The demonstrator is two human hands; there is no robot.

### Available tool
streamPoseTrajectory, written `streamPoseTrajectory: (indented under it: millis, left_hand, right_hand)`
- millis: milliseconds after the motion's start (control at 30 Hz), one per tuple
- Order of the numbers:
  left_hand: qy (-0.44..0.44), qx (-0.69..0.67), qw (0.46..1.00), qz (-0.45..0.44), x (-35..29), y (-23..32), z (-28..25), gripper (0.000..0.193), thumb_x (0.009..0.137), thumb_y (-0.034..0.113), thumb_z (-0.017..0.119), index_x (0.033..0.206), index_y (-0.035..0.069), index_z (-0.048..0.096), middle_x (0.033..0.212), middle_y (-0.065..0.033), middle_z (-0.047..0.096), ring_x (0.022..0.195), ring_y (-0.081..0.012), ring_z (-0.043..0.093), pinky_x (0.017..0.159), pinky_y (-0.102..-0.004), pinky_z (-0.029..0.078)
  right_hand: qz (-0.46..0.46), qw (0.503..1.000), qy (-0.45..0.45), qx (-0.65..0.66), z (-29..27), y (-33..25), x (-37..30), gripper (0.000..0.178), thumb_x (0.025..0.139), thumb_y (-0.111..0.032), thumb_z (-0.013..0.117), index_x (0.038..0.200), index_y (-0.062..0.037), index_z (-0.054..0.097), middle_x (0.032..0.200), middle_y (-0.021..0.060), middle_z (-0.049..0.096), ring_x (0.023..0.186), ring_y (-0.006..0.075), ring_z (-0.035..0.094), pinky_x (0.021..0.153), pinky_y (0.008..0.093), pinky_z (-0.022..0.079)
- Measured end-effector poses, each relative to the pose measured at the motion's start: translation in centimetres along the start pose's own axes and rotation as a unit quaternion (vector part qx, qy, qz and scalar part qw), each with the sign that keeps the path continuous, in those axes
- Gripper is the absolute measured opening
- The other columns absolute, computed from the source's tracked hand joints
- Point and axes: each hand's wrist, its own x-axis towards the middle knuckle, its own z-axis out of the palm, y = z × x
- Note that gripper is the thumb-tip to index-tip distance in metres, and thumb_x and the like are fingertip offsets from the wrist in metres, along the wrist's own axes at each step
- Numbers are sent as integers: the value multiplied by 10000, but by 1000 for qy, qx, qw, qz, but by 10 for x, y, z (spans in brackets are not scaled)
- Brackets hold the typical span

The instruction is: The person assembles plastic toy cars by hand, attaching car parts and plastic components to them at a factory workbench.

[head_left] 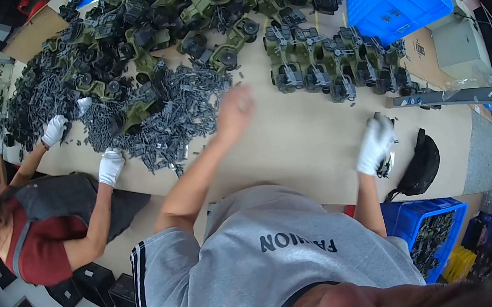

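Note:
My bare left hand [235, 113] hovers over the table at the right edge of a heap of small dark grey plastic parts [190, 101]. Its fingers are smeared by motion, and I cannot make out anything in them. My right hand [376, 142], in a white glove, is closed at the right of the table. Something dark and grey shows at its edges, mostly hidden by the glove. Beyond my hands, green toy jeeps [233, 45] lie piled up. Others stand in close rows [339, 65] at the right, each with grey parts on it.
A blue crate [410, 19] stands at the far right. A black pouch [420, 165] lies beside my right hand. Below the table edge is another blue crate [449, 204] holding small parts. At the left, a co-worker [53, 237] in white gloves reaches into the parts heap.

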Motion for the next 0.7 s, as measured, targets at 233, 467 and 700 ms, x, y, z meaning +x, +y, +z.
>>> streamPoseTrajectory:
  millis: [233, 467, 700]
  left_hand:
    - [19, 113, 990, -85, 84, -78, -25, 630, 760, 139, 734, 1345, 90, 504, 1364, -242, 443, 1226, -461, 447, 1056, -495, 397]
    - [-7, -420, 873, -249, 33, -101, -71, 476, 953, 93, 617, 1400, 86, 453, 1346, -107, 526, 1232, -217, 537, 1032, -360, 453]
    - [-176, -702, 556, -410, -42, -103, -89, 716, 992, 523, 499, 1522, 74, 325, 1522, -126, 426, 1405, -276, 395, 1157, -450, 302]
  right_hand:
    - [269, 912, -300, 78, 339, -180, -3, 946, 747, -595, 739, 1394, 29, 443, 1359, 275, 543, 1266, 370, 545, 1060, 406, 426]
    - [267, 925, -252, 95, 365, -152, -5, 731, 776, -308, 711, 1378, 21, 459, 1340, 212, 578, 1168, 356, 592, 1008, 382, 450]
    - [453, 671, -500, 309, 196, -180, -91, 447, 930, -231, 662, 1325, -42, 576, 1192, 68, 647, 1077, 149, 587, 945, 296, 464]
